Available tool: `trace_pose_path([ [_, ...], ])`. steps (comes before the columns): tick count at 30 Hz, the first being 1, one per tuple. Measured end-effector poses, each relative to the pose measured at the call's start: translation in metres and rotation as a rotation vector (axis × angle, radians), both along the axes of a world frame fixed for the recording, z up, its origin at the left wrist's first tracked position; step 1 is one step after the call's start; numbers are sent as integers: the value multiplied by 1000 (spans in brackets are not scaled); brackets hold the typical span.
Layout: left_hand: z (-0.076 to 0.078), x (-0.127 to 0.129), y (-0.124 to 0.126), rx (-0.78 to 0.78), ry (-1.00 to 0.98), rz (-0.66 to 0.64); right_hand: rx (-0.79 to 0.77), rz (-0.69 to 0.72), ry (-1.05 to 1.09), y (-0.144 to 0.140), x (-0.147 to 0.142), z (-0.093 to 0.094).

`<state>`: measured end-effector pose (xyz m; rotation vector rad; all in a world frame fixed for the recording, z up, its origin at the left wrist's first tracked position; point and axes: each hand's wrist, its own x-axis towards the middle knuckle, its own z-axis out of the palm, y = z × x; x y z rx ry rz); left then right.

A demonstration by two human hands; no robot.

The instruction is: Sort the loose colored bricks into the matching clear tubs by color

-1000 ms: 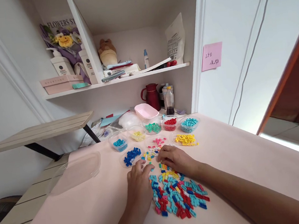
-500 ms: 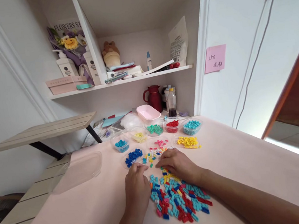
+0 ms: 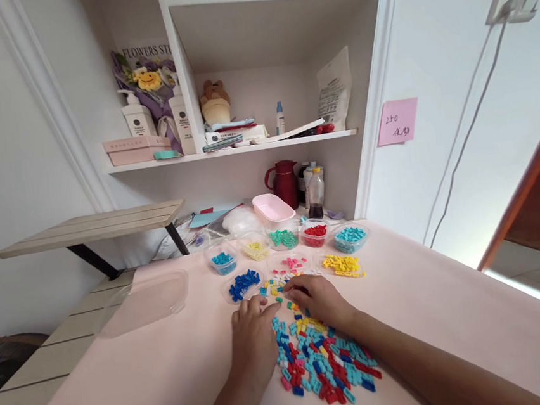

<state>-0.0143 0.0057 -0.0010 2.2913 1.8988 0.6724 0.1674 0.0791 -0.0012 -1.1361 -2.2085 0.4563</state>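
Note:
My left hand [image 3: 254, 332] rests at the left edge of a loose pile of small toy bricks [image 3: 321, 363], its thumb stretched apart from the fingers and nothing visible in it. My right hand [image 3: 321, 300] reaches over the far part of the pile. Its bent fingers are apart, the tips down near small white, yellow and green bricks; contact there is partly hidden. Light blue, red, dark blue and yellow bricks make up most of the pile. Just beyond my left hand is a clear tray of dark blue bricks [image 3: 243, 285]. A tray of yellow bricks [image 3: 341, 264] lies beyond my right hand.
Clear tubs hold blue [image 3: 222, 262], pale yellow [image 3: 256, 249], green [image 3: 283, 238], red [image 3: 315, 234] and turquoise bricks [image 3: 350, 238]. Pink bricks [image 3: 291, 265] lie before them. A clear lid [image 3: 148, 301] is at left. Behind stand a pink basin [image 3: 274, 208] and red jug [image 3: 285, 185].
The camera view has tilted up slightly. My left thumb now stretches further toward the small bricks, while my right hand stays over the far part of the pile with its fingers shifted slightly.

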Motion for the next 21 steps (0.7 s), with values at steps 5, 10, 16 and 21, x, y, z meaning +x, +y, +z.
trace_pose_path([
  [5, 0, -1, 1, 1, -51, 1, -39, 131, 73, -5, 4, 3],
  [10, 1, -1, 2, 14, -77, -21, -148, 141, 148, -6, 9, 1],
  [16, 1, 0, 1, 3, -70, -12, 9, 121, 28, 2, 14, -3],
  [21, -2, 2, 0, -12, -8, 43, 140, 161, -91, 4, 10, -7],
])
